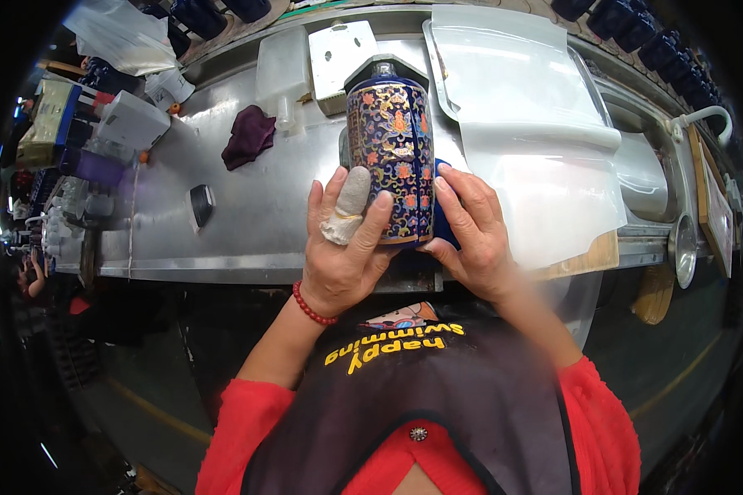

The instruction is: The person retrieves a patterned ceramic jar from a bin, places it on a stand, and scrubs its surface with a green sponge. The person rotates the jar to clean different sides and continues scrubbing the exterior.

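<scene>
In front of me lies a dark blue bottle [390, 165] with a short neck pointing away, covered in a colourful floral and gold pattern. A dark line runs lengthwise down the pattern. My left hand [344, 247] rests on its lower left side with fingers stretched out; one finger wears a grey-white fabric cover [348, 202], and a red bead bracelet [309, 305] circles the wrist. My right hand [480, 239] is at the lower right side, fingers extended and apart, thumb by the base. A plain blue surface [445, 223] shows between thumb and forefinger; its kind is unclear.
On the metal worktable [173, 235] lie a crumpled purple cloth [249, 138] and a small dark-and-white tool [201, 205]. Translucent sheets [537, 157] cover the right side. A white box [343, 62] and clear container [282, 66] stand behind; a metal ladle [683, 247] hangs right.
</scene>
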The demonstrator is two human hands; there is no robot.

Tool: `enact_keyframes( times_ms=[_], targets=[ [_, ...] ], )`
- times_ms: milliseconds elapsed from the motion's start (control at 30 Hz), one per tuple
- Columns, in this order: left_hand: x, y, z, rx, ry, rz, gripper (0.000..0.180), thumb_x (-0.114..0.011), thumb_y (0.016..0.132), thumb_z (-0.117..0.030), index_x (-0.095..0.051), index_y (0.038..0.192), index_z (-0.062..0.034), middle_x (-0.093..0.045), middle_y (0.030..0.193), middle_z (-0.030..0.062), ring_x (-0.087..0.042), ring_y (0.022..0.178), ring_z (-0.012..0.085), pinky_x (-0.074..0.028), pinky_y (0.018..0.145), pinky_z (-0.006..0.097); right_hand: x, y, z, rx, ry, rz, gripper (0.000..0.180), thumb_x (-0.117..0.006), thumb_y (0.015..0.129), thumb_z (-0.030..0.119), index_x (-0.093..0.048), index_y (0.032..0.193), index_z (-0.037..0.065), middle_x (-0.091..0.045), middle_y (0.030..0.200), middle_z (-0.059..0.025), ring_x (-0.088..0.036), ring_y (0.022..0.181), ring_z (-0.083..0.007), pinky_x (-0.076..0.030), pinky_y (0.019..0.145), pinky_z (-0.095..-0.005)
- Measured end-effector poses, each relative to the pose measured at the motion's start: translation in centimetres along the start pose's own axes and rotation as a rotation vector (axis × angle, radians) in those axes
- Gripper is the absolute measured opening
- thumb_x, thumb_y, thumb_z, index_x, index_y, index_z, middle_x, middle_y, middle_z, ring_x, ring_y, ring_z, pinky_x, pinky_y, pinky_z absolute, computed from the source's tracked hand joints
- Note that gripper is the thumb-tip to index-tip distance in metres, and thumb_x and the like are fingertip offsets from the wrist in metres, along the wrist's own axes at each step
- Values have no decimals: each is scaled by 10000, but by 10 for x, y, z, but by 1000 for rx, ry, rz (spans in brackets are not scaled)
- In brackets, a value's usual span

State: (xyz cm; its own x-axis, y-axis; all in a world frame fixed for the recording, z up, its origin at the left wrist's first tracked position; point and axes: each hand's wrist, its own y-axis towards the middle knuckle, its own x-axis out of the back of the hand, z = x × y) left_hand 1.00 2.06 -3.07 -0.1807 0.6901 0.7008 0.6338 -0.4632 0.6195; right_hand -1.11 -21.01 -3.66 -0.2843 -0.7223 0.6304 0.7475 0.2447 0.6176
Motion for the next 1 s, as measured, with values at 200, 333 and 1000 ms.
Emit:
enact_keyframes(
  times_ms=[200,333,1000],
  targets=[
    [4,8,-8,-56,111,21,523,-772,806,-89,-692,1315,-178,-628,1364,209,-522,1345,404,-255,1203,524,-5,-4,-1,6,4,3,718,-819,715,172,-570,1363,-6,-525,1422,-211,-538,1256,-393,-437,992,-463],
    [4,8,-9,-102,159,21,469,-735,809,-10,-736,1241,-192,-658,1315,204,-551,1315,393,-308,1180,521,-6,-4,-2,4,26,-4,727,-828,700,164,-573,1360,-4,-526,1418,-212,-546,1245,-388,-444,974,-458],
    [15,11,13,161,-343,148,940,-486,977,-651,-319,1537,85,-417,1530,302,-341,1481,424,-178,1221,515,17,27,-1,2,53,142,784,-764,828,396,-488,1467,36,-418,1517,-218,-483,1313,-384,-410,1028,-469]
  ],
)
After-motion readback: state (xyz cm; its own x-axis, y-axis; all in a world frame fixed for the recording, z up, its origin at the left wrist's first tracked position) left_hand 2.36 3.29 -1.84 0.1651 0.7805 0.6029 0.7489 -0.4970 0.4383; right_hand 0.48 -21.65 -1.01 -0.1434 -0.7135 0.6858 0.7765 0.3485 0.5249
